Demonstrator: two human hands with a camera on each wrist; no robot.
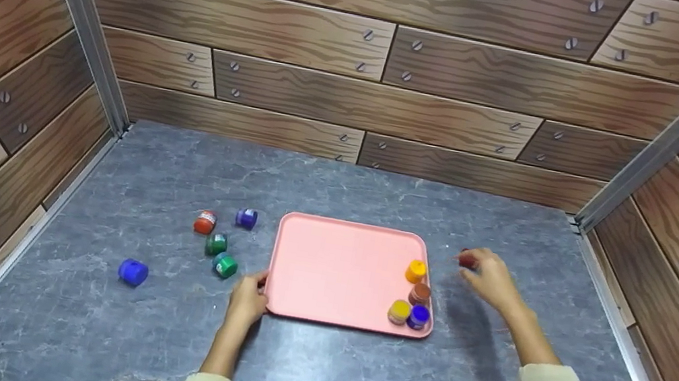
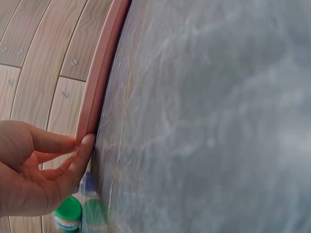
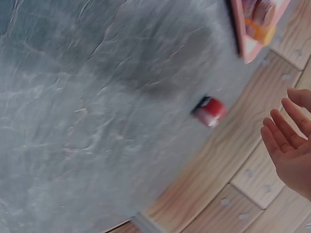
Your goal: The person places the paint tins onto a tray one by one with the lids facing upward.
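Note:
A pink tray (image 1: 333,271) lies on the grey marbled surface. My left hand (image 1: 249,299) pinches its near left corner, thumb and fingertips at the rim in the left wrist view. Beyond the tray's right side, my right hand (image 1: 492,279) hovers by a small red jar (image 1: 468,260), which its fingers overlap in the head view. In the right wrist view the relaxed fingers are spread apart from that jar. Along the tray's right end stand an orange-yellow jar (image 1: 415,271), a brown jar (image 1: 420,293), a yellow jar (image 1: 399,312) and a violet-blue jar (image 1: 419,317).
Left of the tray are an orange-red jar (image 1: 205,222), a purple jar (image 1: 246,219), a dark green jar (image 1: 216,244) and a brighter green jar (image 1: 225,265). A blue jar (image 1: 133,272) lies farther left. Wood-patterned walls (image 1: 309,36) enclose the back and sides.

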